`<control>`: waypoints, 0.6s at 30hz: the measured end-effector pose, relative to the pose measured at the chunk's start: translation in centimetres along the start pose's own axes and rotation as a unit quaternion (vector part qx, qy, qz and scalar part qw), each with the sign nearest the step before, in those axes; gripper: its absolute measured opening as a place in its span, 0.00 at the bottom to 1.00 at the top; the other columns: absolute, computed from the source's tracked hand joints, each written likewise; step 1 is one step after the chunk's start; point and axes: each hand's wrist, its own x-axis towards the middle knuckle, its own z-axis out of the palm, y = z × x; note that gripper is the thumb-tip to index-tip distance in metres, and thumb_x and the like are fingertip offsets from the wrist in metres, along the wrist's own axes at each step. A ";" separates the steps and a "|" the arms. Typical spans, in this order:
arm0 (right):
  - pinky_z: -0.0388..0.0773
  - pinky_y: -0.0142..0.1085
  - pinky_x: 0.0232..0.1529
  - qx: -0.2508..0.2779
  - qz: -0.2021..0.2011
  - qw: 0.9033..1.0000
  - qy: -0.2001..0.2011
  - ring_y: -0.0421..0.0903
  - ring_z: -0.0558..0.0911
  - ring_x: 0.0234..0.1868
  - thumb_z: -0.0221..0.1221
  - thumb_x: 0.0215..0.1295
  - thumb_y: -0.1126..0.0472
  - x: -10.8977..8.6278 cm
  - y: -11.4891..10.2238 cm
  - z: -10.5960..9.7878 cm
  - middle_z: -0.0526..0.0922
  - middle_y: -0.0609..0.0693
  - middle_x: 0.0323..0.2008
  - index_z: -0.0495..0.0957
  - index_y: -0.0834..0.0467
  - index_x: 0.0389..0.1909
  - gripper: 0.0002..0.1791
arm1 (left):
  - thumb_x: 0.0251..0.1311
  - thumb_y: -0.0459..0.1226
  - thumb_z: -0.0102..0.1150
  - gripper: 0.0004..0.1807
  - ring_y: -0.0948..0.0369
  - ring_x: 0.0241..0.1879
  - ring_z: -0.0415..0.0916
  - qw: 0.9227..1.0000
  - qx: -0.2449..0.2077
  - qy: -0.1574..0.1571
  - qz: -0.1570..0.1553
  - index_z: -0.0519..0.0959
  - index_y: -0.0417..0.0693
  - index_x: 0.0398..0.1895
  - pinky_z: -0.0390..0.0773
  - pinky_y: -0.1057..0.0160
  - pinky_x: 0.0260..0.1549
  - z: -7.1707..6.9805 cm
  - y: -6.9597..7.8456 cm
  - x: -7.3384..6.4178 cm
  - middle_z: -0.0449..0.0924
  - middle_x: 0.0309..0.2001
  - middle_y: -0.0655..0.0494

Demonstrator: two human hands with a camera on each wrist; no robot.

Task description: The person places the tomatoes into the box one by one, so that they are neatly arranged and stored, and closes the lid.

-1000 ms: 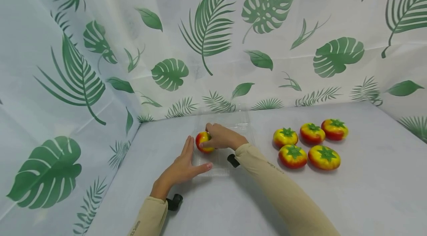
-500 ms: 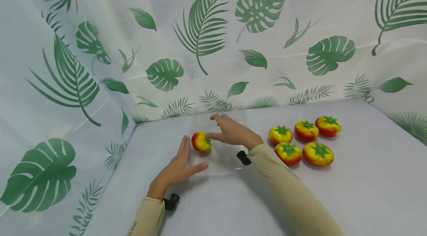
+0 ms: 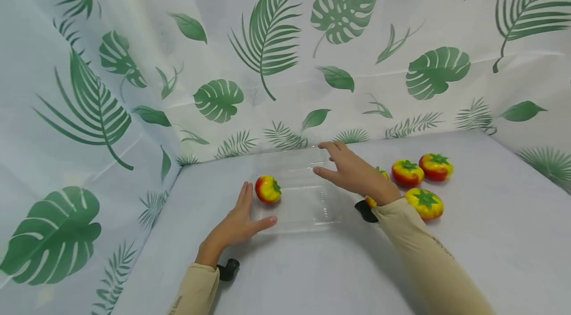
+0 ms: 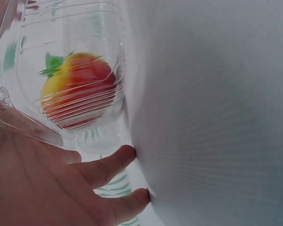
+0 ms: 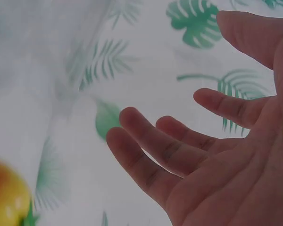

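Since the earlier frame the right hand (image 3: 354, 169) has moved off the fruit in the box (image 3: 268, 189) toward the right edge of the clear box (image 3: 296, 211); that fruit, the box and the left hand (image 3: 236, 228) keep their places. The right hand is raised over that edge, its thumb and fingers apart and holding nothing, as the right wrist view confirms. The left hand lies along the outside of the box's left edge, fingers straight and thumb spread at the near left corner, without grasping anything; in the left wrist view two fingertips (image 4: 128, 151) reach the table (image 3: 285, 275). The fruit sits inside, near the left wall, tilted with its leafy cap toward the right edge; whether it touches the wall cannot be told. The other fruits (image 3: 407, 172), five in number, stand on the table toward its far right corner, two partly hidden by the right hand and arm. Progress, as judged here: one fruit is placed, five remain outside, and most of the box floor is unfilled, so the work appears at an early stage.
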 end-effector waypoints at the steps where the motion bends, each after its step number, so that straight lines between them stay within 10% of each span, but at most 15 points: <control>1: 0.79 0.59 0.64 0.000 0.002 1.000 0.005 0.65 0.76 0.67 0.63 0.78 0.48 -0.4 0.2 -0.4 0.63 0.68 0.74 0.60 0.64 0.80 0.40 | 0.64 0.63 0.67 0.68 0.44 0.85 0.37 1.000 -0.001 0.000 0.000 0.34 0.42 0.88 0.49 0.37 0.79 -0.1 0.0 0.0 0.26 0.88 0.46; 18: 0.74 0.69 0.63 -0.025 0.078 0.993 0.084 0.73 0.71 0.67 0.57 0.82 0.47 -5.6 5.0 -7.0 0.62 0.73 0.73 0.60 0.68 0.79 0.38 | 0.63 0.65 0.67 0.69 0.43 0.85 0.38 1.000 -0.008 -0.003 -0.003 0.33 0.42 0.88 0.49 0.37 0.79 -0.2 0.2 -0.1 0.24 0.87 0.46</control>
